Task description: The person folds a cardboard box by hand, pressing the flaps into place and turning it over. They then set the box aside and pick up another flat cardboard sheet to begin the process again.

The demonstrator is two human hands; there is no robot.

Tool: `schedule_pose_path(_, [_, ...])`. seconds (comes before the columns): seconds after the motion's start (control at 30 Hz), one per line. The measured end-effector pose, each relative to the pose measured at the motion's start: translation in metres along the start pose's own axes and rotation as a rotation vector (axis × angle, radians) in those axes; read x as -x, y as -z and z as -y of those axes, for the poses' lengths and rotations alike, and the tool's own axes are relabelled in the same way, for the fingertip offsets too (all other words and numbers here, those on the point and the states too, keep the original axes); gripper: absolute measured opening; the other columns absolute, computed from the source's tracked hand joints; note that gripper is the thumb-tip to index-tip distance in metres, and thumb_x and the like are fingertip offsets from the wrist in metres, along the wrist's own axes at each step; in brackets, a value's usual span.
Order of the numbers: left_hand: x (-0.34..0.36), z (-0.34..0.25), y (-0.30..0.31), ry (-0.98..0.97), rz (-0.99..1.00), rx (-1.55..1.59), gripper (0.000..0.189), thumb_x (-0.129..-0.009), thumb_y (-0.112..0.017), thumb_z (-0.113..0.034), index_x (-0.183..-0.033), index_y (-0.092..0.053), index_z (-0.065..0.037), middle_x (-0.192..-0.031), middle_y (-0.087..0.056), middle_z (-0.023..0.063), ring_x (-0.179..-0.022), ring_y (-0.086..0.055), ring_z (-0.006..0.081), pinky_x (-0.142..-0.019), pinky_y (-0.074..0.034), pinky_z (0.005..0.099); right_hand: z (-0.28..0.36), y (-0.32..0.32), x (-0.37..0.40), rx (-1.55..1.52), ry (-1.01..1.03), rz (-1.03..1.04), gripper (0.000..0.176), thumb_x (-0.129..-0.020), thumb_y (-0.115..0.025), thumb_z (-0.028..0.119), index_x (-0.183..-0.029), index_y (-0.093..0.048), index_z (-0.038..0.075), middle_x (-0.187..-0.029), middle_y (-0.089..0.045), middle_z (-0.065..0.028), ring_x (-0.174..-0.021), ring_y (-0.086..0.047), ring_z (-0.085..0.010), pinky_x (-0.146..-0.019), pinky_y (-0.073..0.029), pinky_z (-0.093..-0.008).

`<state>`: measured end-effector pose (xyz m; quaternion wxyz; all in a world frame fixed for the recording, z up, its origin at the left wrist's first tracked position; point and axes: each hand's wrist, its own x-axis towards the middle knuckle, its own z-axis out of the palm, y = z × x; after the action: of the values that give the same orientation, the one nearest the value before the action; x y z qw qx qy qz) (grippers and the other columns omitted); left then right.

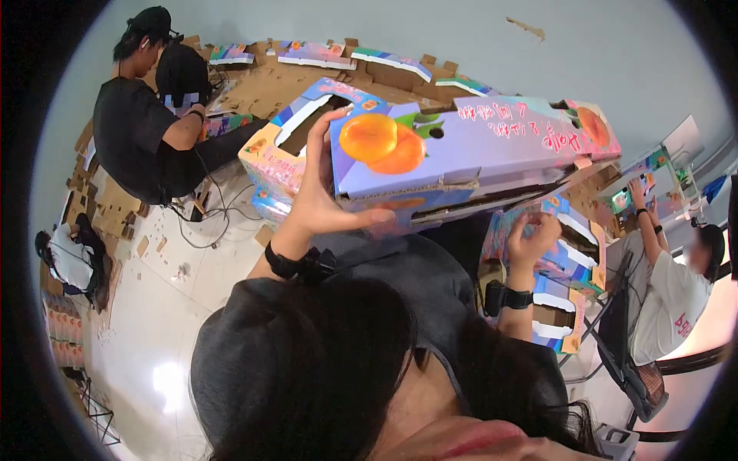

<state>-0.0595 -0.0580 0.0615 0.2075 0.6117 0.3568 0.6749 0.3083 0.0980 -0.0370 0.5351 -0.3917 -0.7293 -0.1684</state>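
A purple printed cardboard fruit carton [492, 146] is held up in front of me, tilted, with orange fruit pictures and pink lettering on its upper face. My left hand [314, 196] grips its left end, the fingers at the far edge and the thumb at the near lower edge. Below the carton's right half is my right hand [532, 240], its fingers curled in. Whether it touches the carton or pinches something small cannot be made out. Another carton [265, 157] with a cut-out opening stands behind my left hand. Close by my right hand are two stacked cartons [573, 265].
A person in black [127, 142] sits at the left, cables [211, 230] on the floor beside them. Another person [73, 257] sits farther off, near stacked cartons [65, 330]. At the right, a person in white [669, 300] sits on a chair. Brown cardboard [261, 92] lines the back.
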Motion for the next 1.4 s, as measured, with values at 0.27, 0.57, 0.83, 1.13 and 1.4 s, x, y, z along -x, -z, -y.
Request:
schedule_pose_path(0.27, [-0.003, 0.014, 0.003, -0.002, -0.04, 0.012, 0.128, -0.052, -0.097, -0.025, -0.151, -0.017, -0.01, -0.143, -0.042, 0.0157, -0.134, -0.046, 0.0281, -0.113, -0.036, 0.042, -0.026, -0.043, 0.038, -0.199, -0.211, 0.294, 0.058, -0.098, -0.057, 0.04, -0.136, -0.049, -0.003, -0.136, -0.048, -0.0257, -0.13, -0.041, -0.0409, -0.111, -0.028, -0.0471])
schedule_pose_path(0.57, [0.006, 0.011, 0.018, -0.004, -0.067, 0.047, 0.129, -0.056, -0.096, -0.028, -0.152, -0.011, -0.011, -0.143, -0.041, 0.0147, -0.132, -0.049, 0.0293, -0.112, -0.039, 0.0434, -0.014, -0.07, 0.025, -0.818, -0.516, 0.469, 0.084, -0.093, -0.065, 0.032, -0.156, -0.02, -0.001, -0.16, -0.021, -0.017, -0.149, -0.017, -0.0298, -0.121, -0.012, -0.0413])
schedule_pose_path(0.83, [0.006, -0.002, -0.01, 0.37, -0.008, 0.378, 0.13, -0.058, -0.096, -0.021, -0.155, -0.011, -0.01, -0.147, -0.039, 0.0128, -0.136, -0.042, 0.0255, -0.114, -0.035, 0.0404, 0.001, 0.016, -0.066, -1.069, -0.66, -0.15, 0.104, -0.079, -0.067, 0.01, -0.161, -0.003, 0.009, -0.152, -0.035, -0.013, -0.131, -0.043, -0.0261, -0.11, -0.037, -0.0368])
schedule_pose_path(1.13, [0.004, 0.084, -0.005, 0.442, 0.313, -0.034, 0.123, -0.052, -0.099, -0.027, -0.151, -0.028, -0.007, -0.148, -0.037, 0.0142, -0.141, -0.034, 0.0275, -0.117, -0.026, 0.0407, -0.006, 0.043, -0.046, -0.858, -0.492, -0.215, 0.095, -0.079, -0.083, 0.026, -0.153, -0.026, 0.007, -0.134, -0.05, -0.0106, -0.119, -0.053, -0.0248, -0.105, -0.042, -0.0404])
schedule_pose_path(1.4, [0.008, 0.116, 0.017, 0.544, 0.381, -0.108, 0.114, -0.054, -0.097, -0.028, -0.148, -0.037, -0.006, -0.148, -0.04, 0.0141, -0.143, -0.031, 0.0306, -0.118, -0.024, 0.0413, 0.024, 0.041, -0.059, -0.792, -0.571, -0.097, 0.093, -0.07, -0.091, 0.022, -0.143, -0.036, 0.004, -0.121, -0.056, -0.008, -0.107, -0.059, -0.0203, -0.095, -0.049, -0.0347])
